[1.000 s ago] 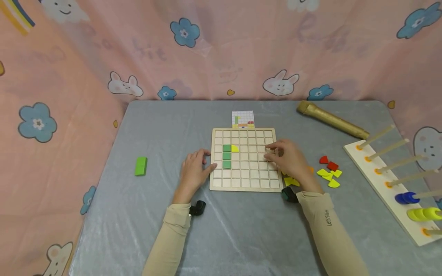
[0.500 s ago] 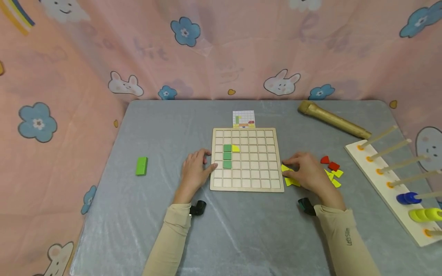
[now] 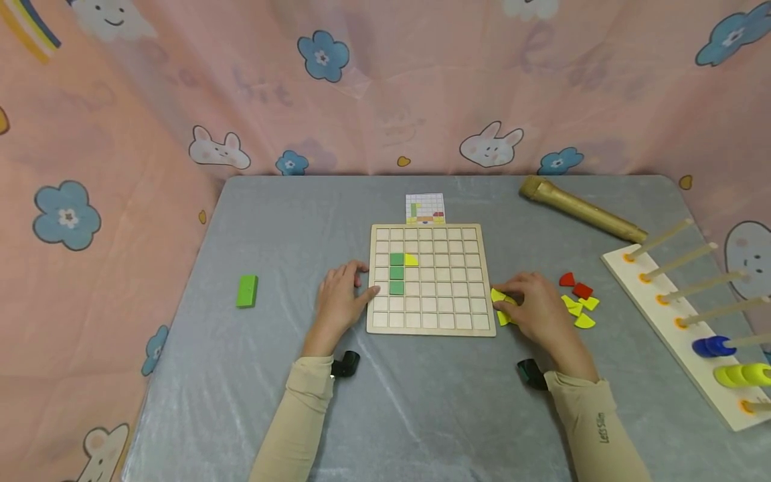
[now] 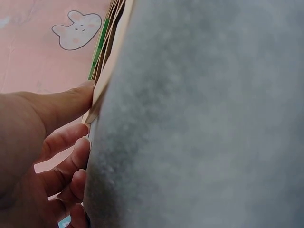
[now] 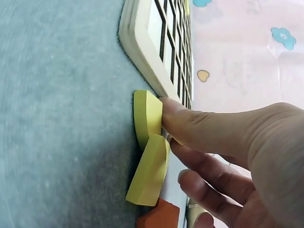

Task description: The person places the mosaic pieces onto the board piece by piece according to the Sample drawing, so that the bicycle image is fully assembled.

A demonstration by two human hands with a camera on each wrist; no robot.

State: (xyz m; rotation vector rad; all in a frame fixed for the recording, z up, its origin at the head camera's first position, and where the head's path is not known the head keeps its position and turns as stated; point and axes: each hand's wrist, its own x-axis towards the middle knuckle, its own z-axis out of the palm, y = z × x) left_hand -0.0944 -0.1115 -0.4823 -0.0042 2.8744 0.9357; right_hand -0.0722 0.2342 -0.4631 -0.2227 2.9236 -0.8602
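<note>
A wooden grid board lies mid-table, with several green squares and a yellow quarter-circle in its cells. My left hand rests at its left edge. In the left wrist view the thumb lies on the rim and the other fingers bend loosely beside it. My right hand is just right of the board, over a small pile of yellow pieces. In the right wrist view its thumb touches a yellow piece, the fingers apart; another yellow piece and an orange piece lie beside it.
A pattern card sits behind the board. Red pieces and more yellow pieces lie to the right. A peg rack with rings stands at far right, a golden tube behind. At left is a green block.
My right hand has moved from over the board's right side, right and down to the yellow pieces, then slightly lower. The left hand has stayed at the board's edge.
</note>
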